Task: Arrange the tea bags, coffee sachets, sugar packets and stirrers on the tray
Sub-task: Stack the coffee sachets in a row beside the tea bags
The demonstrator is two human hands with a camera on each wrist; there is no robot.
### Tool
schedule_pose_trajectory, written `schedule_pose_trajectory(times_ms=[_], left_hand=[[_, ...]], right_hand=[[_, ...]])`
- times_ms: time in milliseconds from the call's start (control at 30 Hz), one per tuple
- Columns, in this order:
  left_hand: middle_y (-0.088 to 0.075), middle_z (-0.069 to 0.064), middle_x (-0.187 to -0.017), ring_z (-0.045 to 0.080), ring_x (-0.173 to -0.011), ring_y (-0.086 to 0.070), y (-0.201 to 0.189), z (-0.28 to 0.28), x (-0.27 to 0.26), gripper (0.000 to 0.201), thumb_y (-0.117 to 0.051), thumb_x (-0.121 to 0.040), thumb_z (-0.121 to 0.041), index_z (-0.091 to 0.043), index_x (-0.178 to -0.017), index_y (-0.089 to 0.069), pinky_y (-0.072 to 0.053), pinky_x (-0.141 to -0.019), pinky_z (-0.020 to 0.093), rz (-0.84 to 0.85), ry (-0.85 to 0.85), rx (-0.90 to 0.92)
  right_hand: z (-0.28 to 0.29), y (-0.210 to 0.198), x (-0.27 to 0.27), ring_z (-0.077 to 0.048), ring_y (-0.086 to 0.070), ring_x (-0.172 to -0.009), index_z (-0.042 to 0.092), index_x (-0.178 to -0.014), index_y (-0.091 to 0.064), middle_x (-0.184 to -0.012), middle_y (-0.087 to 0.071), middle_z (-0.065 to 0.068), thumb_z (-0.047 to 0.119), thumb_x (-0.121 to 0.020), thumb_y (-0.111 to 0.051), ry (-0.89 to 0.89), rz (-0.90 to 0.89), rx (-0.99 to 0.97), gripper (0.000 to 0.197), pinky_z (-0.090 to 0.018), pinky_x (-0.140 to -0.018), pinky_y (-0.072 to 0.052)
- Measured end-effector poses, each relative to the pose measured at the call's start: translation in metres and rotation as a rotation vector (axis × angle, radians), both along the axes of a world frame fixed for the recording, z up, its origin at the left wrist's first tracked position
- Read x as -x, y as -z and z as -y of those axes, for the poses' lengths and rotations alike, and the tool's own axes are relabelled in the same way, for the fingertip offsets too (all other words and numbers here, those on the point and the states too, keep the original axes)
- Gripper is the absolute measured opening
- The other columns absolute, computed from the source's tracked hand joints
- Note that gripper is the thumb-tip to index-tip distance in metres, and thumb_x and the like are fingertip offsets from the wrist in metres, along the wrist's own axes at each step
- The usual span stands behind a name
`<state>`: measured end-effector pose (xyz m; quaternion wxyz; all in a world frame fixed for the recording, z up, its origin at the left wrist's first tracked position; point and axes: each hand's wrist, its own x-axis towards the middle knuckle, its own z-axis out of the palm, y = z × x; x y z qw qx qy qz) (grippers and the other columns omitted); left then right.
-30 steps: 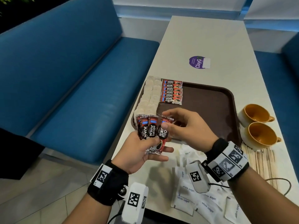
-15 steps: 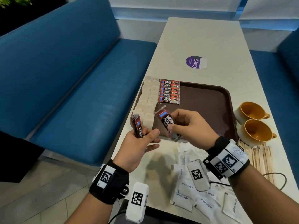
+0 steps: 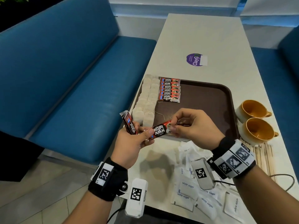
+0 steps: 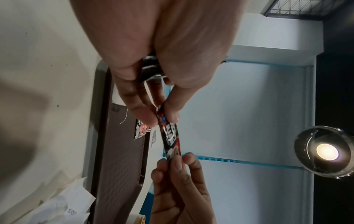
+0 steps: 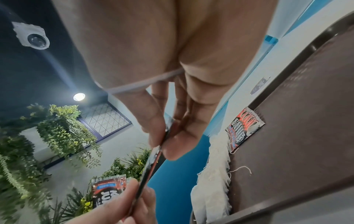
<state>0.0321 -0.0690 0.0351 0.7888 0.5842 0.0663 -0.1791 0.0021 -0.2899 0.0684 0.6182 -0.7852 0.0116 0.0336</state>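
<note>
My left hand (image 3: 143,135) grips a small stack of red-black coffee sachets (image 3: 128,123) upright, just left of the brown tray (image 3: 210,101). One single coffee sachet (image 3: 159,130) lies level between both hands. My right hand (image 3: 171,126) pinches its cup-picture end, and my left thumb presses its other end. The left wrist view shows this sachet (image 4: 170,136) pinched at both ends. It appears edge-on (image 5: 153,159) in the right wrist view. On the tray, tea bags (image 3: 147,101) fill two columns at the left, with a row of coffee sachets (image 3: 169,90) beside them.
White sugar packets (image 3: 187,188) lie loose on the table under my right wrist. Wooden stirrers (image 3: 263,156) lie at the right, below two yellow cups (image 3: 252,110). A purple sticker (image 3: 196,59) is beyond the tray. A blue bench (image 3: 72,78) runs along the left.
My right hand pulled one sachet from the fan in my left hand and turned it level. The left hand's sachets closed into a stack, and its thumb now holds the single sachet's end.
</note>
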Motion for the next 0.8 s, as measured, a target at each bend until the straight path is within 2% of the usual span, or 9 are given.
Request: schedule_pose_trajectory(times_ms=[100, 167, 300, 367, 400, 500, 533, 667, 800], left_hand=[[-0.068, 0.016, -0.085, 0.024, -0.071, -0.071, -0.002, -0.001, -0.002, 0.039, -0.077, -0.073, 0.000, -0.018, -0.078, -0.043, -0.057, -0.056, 0.030, 0.000, -0.017, 0.050], [-0.071, 0.015, -0.083, 0.023, -0.070, -0.072, -0.002, -0.002, -0.003, 0.039, -0.076, -0.075, 0.001, -0.020, -0.079, -0.043, -0.056, -0.055, 0.028, 0.000, -0.016, 0.069], [-0.069, 0.009, -0.079, 0.021, -0.072, -0.073, 0.002, -0.001, -0.006, 0.033, -0.073, -0.084, -0.003, -0.018, -0.079, -0.044, -0.057, -0.056, 0.029, -0.021, -0.057, 0.083], [-0.066, 0.007, -0.079, 0.018, -0.067, -0.070, 0.005, -0.001, -0.010, 0.030, -0.071, -0.087, -0.008, -0.018, -0.079, -0.045, -0.057, -0.054, 0.028, -0.049, -0.091, 0.086], [-0.065, 0.006, -0.079, 0.017, -0.063, -0.067, 0.006, -0.002, -0.012, 0.029, -0.072, -0.087, -0.011, -0.019, -0.079, -0.045, -0.055, -0.053, 0.027, -0.065, -0.100, 0.078], [-0.058, 0.003, -0.074, 0.015, -0.058, -0.055, 0.010, -0.009, -0.018, 0.029, -0.077, -0.082, -0.020, -0.021, -0.084, -0.048, -0.050, -0.052, 0.027, -0.122, -0.081, 0.046], [-0.057, 0.002, -0.074, 0.015, -0.059, -0.054, 0.011, -0.012, -0.020, 0.027, -0.076, -0.084, -0.019, -0.020, -0.087, -0.050, -0.049, -0.053, 0.028, -0.140, -0.063, 0.043], [-0.059, 0.006, -0.078, 0.021, -0.066, -0.060, 0.012, -0.015, -0.022, 0.014, -0.063, -0.096, -0.007, -0.016, -0.105, -0.056, -0.048, -0.056, 0.033, -0.217, -0.011, 0.097], [-0.068, 0.012, -0.092, 0.032, -0.078, -0.071, 0.015, -0.015, -0.024, 0.025, -0.055, -0.099, -0.004, -0.012, -0.122, -0.060, -0.055, -0.060, 0.037, -0.239, 0.025, 0.124]], right_hand=[[0.002, 0.002, 0.001, -0.039, -0.074, -0.076, 0.001, -0.090, -0.075, -0.083, -0.077, -0.019, -0.001, -0.081, -0.082, 0.051, -0.048, -0.111, 0.011, -0.045, -0.079, -0.064], [0.003, 0.003, 0.001, -0.042, -0.075, -0.081, -0.001, -0.093, -0.077, -0.086, -0.077, -0.021, 0.000, -0.078, -0.083, 0.064, -0.072, -0.165, 0.015, -0.044, -0.080, -0.064], [0.006, 0.007, -0.006, -0.035, -0.076, -0.087, 0.002, -0.093, -0.080, -0.089, -0.079, -0.017, 0.000, -0.078, -0.083, 0.077, -0.072, -0.151, 0.015, -0.036, -0.080, -0.063], [0.013, 0.010, -0.014, -0.036, -0.075, -0.082, 0.005, -0.092, -0.081, -0.088, -0.079, -0.017, 0.000, -0.079, -0.083, 0.101, -0.063, -0.100, 0.014, -0.040, -0.081, -0.062], [0.017, 0.011, -0.019, -0.032, -0.073, -0.078, 0.006, -0.091, -0.082, -0.087, -0.079, -0.016, 0.000, -0.079, -0.083, 0.127, -0.059, -0.082, 0.014, -0.038, -0.080, -0.060], [0.030, 0.011, -0.036, -0.014, -0.070, -0.071, 0.008, -0.090, -0.080, -0.084, -0.079, -0.011, -0.004, -0.077, -0.083, 0.206, -0.035, -0.075, 0.018, -0.019, -0.070, -0.057], [0.034, 0.012, -0.043, -0.011, -0.069, -0.068, 0.008, -0.089, -0.080, -0.081, -0.079, -0.009, -0.005, -0.076, -0.083, 0.229, -0.035, -0.087, 0.019, -0.017, -0.066, -0.056], [0.051, 0.028, -0.074, -0.012, -0.067, -0.065, 0.011, -0.089, -0.080, -0.081, -0.078, -0.013, 0.001, -0.074, -0.088, 0.295, -0.075, 0.031, 0.019, -0.025, -0.065, -0.059], [0.055, 0.045, -0.104, -0.010, -0.068, -0.064, 0.014, -0.087, -0.079, -0.084, -0.077, -0.011, 0.005, -0.074, -0.090, 0.297, -0.150, 0.194, 0.019, -0.026, -0.067, -0.062]])
